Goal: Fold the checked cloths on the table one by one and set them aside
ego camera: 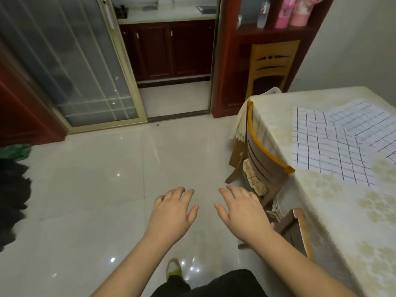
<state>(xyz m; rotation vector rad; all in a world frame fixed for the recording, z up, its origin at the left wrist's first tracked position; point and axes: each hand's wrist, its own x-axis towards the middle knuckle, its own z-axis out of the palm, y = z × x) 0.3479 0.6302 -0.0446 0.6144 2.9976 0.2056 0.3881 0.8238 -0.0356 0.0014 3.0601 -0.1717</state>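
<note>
Reaching forward over the glossy tiled floor (96,179), I hold my left hand (173,213) and right hand (242,211) palms down, fingers loosely spread, gripping nothing. Right of my hands, well apart, the checked cloths (334,142) lie flat and overlapping on the table (347,211), which has a pale flowered cover.

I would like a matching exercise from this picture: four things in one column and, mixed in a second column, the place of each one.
Things:
1. checked cloths
2. hands, left hand and right hand
3. pink flasks
4. chair with orange top rail

Places:
A. on the high shelf of the red cabinet
B. pushed in against the near side of the table
C. spread on the pale tablecloth
D. held out over the tiled floor, holding nothing

Pairs: 1-C, 2-D, 3-A, 4-B
</note>
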